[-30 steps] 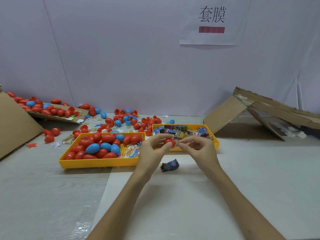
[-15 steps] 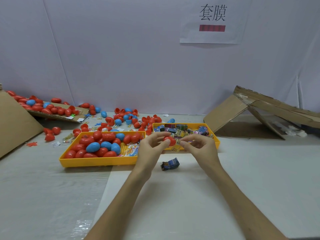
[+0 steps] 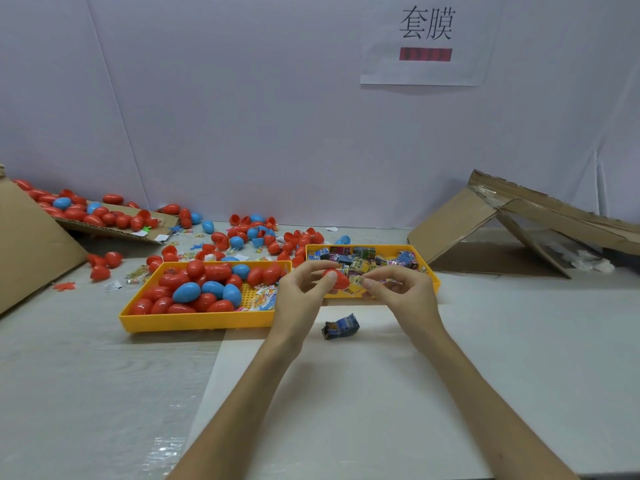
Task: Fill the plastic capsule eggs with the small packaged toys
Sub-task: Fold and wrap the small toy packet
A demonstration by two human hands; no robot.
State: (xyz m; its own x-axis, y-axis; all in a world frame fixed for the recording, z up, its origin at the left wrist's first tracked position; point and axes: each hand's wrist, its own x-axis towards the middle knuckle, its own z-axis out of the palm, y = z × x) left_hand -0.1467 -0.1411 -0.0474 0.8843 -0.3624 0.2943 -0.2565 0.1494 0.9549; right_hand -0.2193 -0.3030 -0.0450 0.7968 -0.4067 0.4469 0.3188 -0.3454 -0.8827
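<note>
My left hand (image 3: pixel 302 295) grips a red capsule egg piece (image 3: pixel 336 279) between thumb and fingers, above the front edge of the right yellow tray (image 3: pixel 434 278). Right beside it, my right hand (image 3: pixel 401 293) pinches a small yellow packaged toy (image 3: pixel 356 282) that touches the egg. That tray holds several packaged toys (image 3: pixel 360 255). The left yellow tray (image 3: pixel 194 321) is filled with red and blue eggs (image 3: pixel 204 286). One blue packaged toy (image 3: pixel 341 327) lies on the white sheet just below my hands.
Loose red and blue eggs (image 3: pixel 249 237) are scattered behind the trays and on a cardboard flap (image 3: pixel 114 228) at the back left. A slanted cardboard sheet (image 3: pixel 31 244) stands at the left, a collapsed cardboard box (image 3: pixel 512 230) at the right. A wall closes the back.
My hands have stayed together over the right tray's front edge. The packaged toy has come closer to the red egg piece.
</note>
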